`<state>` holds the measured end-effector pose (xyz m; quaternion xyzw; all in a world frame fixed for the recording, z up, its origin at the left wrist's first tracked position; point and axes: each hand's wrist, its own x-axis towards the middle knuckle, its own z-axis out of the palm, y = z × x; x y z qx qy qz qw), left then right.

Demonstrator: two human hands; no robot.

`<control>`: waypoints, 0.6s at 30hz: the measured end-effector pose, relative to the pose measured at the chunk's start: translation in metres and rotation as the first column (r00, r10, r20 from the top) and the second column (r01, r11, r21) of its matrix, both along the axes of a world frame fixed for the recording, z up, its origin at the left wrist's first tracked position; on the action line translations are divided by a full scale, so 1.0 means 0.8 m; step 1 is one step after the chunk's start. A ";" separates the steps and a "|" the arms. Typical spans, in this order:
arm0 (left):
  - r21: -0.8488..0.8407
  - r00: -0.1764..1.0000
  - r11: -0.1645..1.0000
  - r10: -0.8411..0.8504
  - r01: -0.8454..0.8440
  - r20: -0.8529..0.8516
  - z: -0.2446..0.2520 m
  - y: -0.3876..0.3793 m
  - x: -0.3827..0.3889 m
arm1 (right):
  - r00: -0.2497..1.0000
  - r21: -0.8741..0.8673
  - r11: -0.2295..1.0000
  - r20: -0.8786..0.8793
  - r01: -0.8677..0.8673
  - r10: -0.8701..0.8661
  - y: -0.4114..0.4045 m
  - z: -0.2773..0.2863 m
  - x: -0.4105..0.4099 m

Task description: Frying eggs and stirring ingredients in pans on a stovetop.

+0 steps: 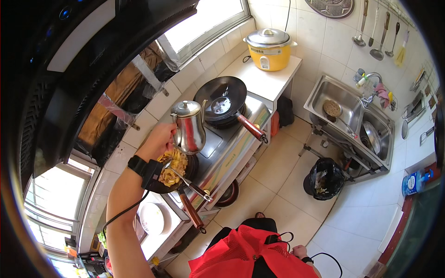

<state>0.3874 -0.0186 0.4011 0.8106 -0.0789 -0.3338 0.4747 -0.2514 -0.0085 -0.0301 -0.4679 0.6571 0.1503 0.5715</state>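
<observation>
My left hand (160, 139) is closed around the handle of a stainless steel kettle (189, 133), held upright over the gas stove between two pans. Below my wrist, a frying pan (189, 173) on the near-left burner holds sliced, cooked food (174, 165) with a metal spatula (189, 182) resting in it. A black wok (226, 92) with a wooden handle sits on the other burner, with a shiny patch in its bottom. Low at the right of my red vest, my right hand (299, 251) hangs beside my body with its fingers curled; whether it holds anything cannot be seen.
A yellow rice cooker (269, 55) stands on the counter beyond the stove. White plates (152, 218) lie on the near counter. At the right are a steel double sink (337, 104) and a black-lined trash bin (324, 179). The range hood (80, 38) hangs at upper left.
</observation>
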 end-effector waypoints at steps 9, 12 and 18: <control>0.103 0.999 0.994 0.050 -0.048 -0.021 -0.006 -0.022 0.016 | 0.996 0.021 0.996 -0.002 0.086 -0.086 -0.014 0.011 -0.007; 0.133 0.999 0.990 0.038 -0.038 0.005 -0.004 -0.028 0.014 | 0.999 0.013 0.999 -0.011 0.047 -0.047 -0.014 0.017 -0.010; 0.157 0.999 0.987 -0.029 0.022 0.042 -0.004 -0.031 0.021 | 0.998 0.019 0.998 0.031 0.062 -0.062 -0.016 0.005 -0.019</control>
